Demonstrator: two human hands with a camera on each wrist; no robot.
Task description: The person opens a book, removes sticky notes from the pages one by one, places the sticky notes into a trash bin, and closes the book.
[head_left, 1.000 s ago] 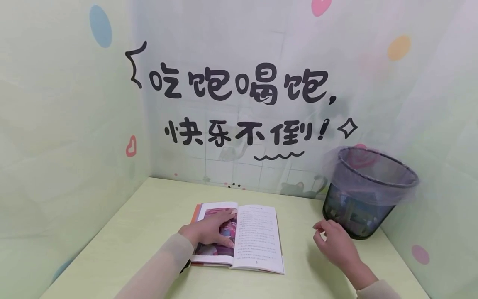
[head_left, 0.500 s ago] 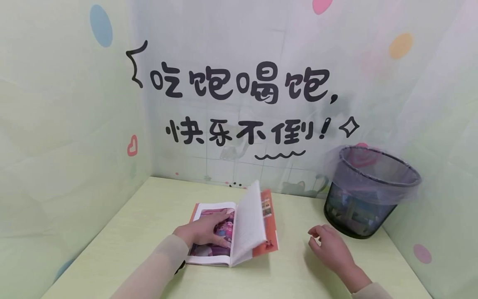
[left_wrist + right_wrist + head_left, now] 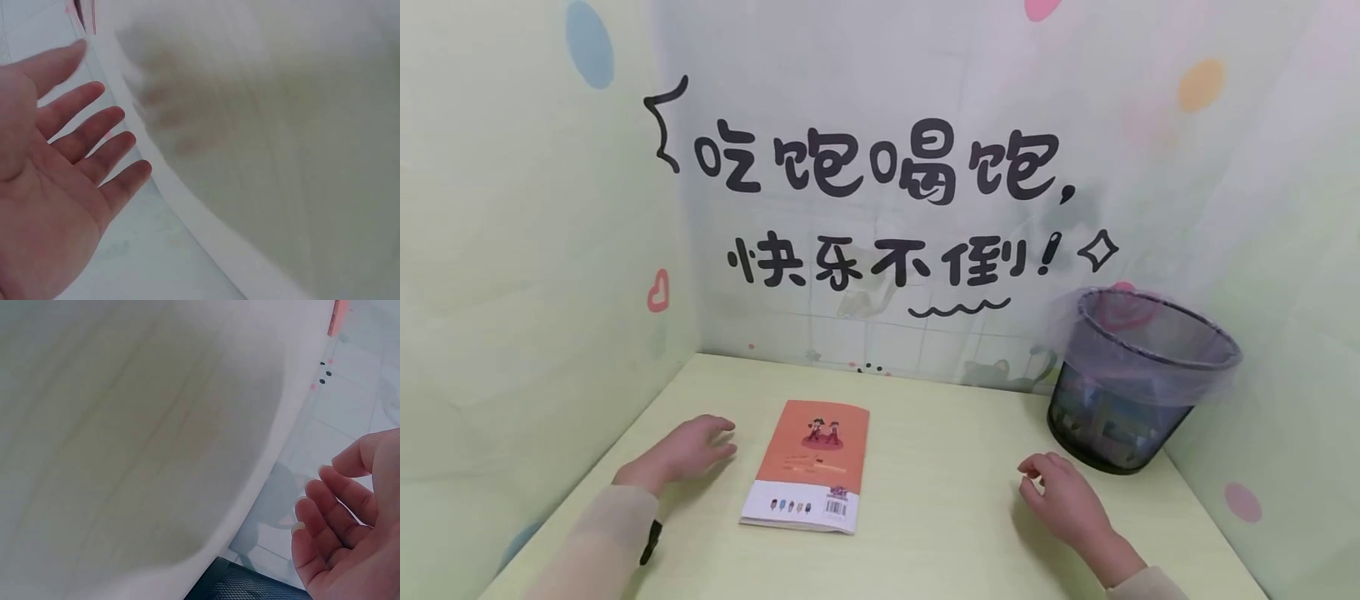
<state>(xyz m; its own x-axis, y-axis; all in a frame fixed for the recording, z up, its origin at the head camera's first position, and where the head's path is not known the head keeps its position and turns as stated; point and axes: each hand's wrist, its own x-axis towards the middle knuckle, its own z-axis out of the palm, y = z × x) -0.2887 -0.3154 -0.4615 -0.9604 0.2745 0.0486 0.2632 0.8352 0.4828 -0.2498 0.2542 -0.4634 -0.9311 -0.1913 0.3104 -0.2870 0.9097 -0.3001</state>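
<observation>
A closed book point(image 3: 820, 458) lies flat on the table with its orange and white back cover up; a barcode and small cartoon figures show on it. Left of the book, my left hand point(image 3: 688, 450) hovers over the table and holds nothing. The left wrist view shows that hand point(image 3: 69, 162) with its fingers spread and nearly straight. My right hand point(image 3: 1063, 500) is off to the right of the book, in front of the bin. In the right wrist view the right hand point(image 3: 344, 519) has loosely bent fingers and nothing in them.
A black mesh waste bin point(image 3: 1123, 425) with a thin purple liner stands at the table's back right. Printed fabric walls point(image 3: 880, 100) with black lettering enclose the pale yellow table point(image 3: 955, 483) at the back and sides.
The open book's right-hand pages lifted and swung over to the left, and it now lies closed. My left hand has come off the page and moved left. The right hand has barely moved.
</observation>
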